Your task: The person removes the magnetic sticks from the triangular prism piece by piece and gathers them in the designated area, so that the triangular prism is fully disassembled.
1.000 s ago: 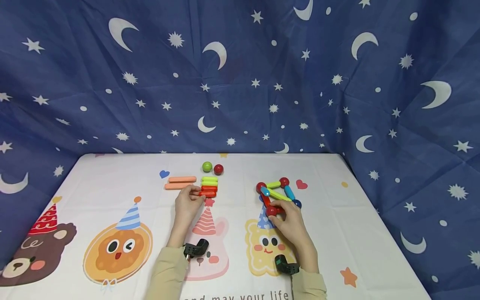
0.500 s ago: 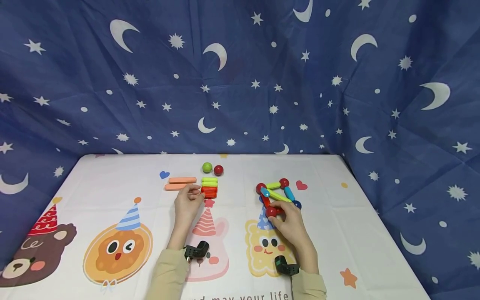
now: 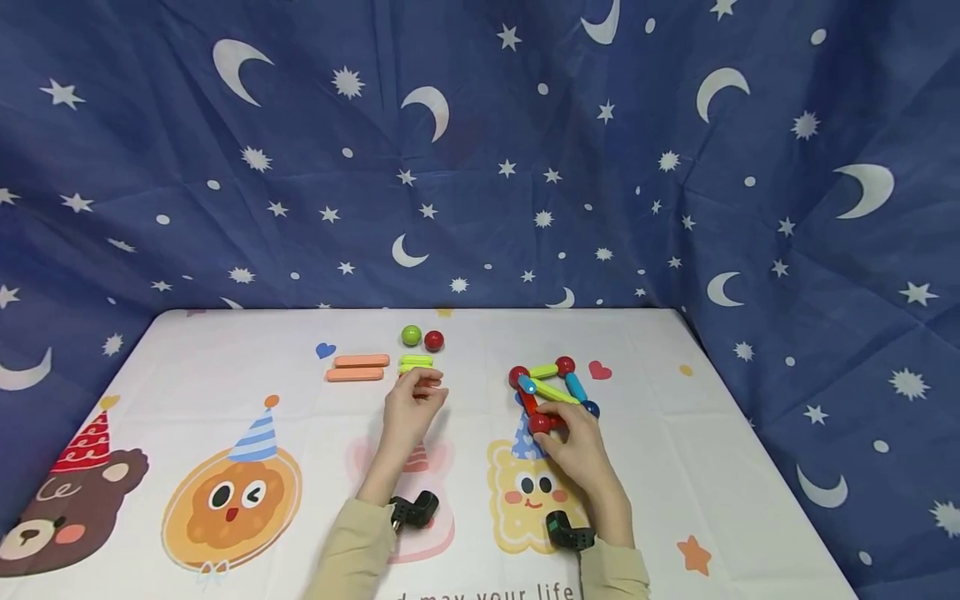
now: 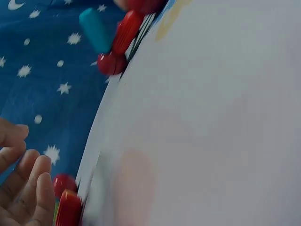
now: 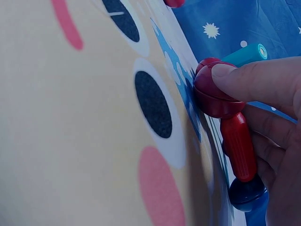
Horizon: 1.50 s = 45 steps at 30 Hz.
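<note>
A: Where is the right hand [image 3: 573, 450]?

B: It is at the near side of the rod-and-ball frame [image 3: 553, 392] on the table [image 3: 675, 467]. The thumb presses on a red ball [image 5: 214, 92], and the fingers curl around the red rod [image 5: 239, 147] that joins it to a dark blue ball [image 5: 247, 192].

A: And the left hand [image 3: 411, 408]?

B: It is over the small stack of sticks [image 3: 417, 363], fingertips together near the yellow-green ones. I cannot tell if it really holds one. The wrist view shows relaxed fingers beside a red piece [image 4: 68, 207].

A: What lies around?

B: Two orange sticks [image 3: 357, 367] on the left, and a green ball [image 3: 411, 335] touching a red ball [image 3: 433, 340] behind.
</note>
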### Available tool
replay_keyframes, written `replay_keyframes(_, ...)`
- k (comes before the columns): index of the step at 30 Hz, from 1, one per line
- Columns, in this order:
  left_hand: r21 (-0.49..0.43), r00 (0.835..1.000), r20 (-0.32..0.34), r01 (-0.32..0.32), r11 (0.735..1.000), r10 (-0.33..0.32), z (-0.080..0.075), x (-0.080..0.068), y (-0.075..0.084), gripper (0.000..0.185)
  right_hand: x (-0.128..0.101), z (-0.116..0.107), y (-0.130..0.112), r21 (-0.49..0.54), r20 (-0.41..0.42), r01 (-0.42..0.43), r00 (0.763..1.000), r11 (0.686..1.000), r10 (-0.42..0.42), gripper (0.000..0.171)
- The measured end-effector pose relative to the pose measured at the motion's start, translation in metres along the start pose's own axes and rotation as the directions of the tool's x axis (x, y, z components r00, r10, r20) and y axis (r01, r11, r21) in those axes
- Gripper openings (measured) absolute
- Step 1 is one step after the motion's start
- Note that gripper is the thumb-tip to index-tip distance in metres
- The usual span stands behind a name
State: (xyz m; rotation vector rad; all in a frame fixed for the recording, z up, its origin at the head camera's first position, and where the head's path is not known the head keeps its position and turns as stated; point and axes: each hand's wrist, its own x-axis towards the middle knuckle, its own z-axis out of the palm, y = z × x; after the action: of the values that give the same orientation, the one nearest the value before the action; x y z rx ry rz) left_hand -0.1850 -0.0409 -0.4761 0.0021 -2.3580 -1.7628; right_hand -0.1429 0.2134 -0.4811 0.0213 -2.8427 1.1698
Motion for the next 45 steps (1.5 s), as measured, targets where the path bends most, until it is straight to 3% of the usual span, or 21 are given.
replay_keyframes(5, -0.017, 0.994, 0.103, -0.043, 0.999, 0.045, 0.025, 0.002, 0.006, 0.025, 0.0, 0.0, -0.001, 0.002, -0.004, -0.006, 1.0, 1.0, 0.006, 0.036)
replay_keyframes(15, -0.024, 0.968, 0.206, -0.14, 0.99, 0.142, 0.068, 0.012, 0.013, 0.027, 0.001, 0.001, 0.0, -0.002, -0.01, -0.036, 0.999, 0.999, 0.036, 0.037)
replay_keyframes(19, 0.012, 0.947, 0.274, -0.178, 0.984, 0.168, 0.08, 0.018, 0.014, 0.032, 0.001, 0.001, 0.001, 0.003, -0.011, -0.023, 1.0, 1.0, 0.023, 0.036)
replay_keyframes(25, 0.107, 0.905, 0.358, -0.284, 0.953, 0.23, 0.092, 0.025, 0.016, 0.037, 0.001, 0.0, 0.002, 0.014, -0.025, 0.024, 0.999, 1.0, -0.024, 0.033)
replay_keyframes(29, 0.138, 0.892, 0.382, -0.315, 0.939, 0.242, 0.097, 0.025, 0.018, 0.035, 0.001, 0.0, 0.003, 0.015, -0.034, 0.039, 0.999, 0.999, -0.038, 0.034)
replay_keyframes(38, 0.106, 0.907, 0.35, -0.286, 0.952, 0.234, 0.099, 0.028, 0.016, 0.024, 0.001, 0.001, 0.002, 0.007, -0.045, 0.035, 0.998, 0.999, -0.035, 0.035)
replay_keyframes(45, -0.009, 0.94, 0.301, -0.165, 0.986, 0.16, 0.098, 0.033, 0.014, 0.023, 0.001, 0.001, 0.001, 0.002, -0.039, 0.014, 0.999, 1.0, -0.014, 0.034)
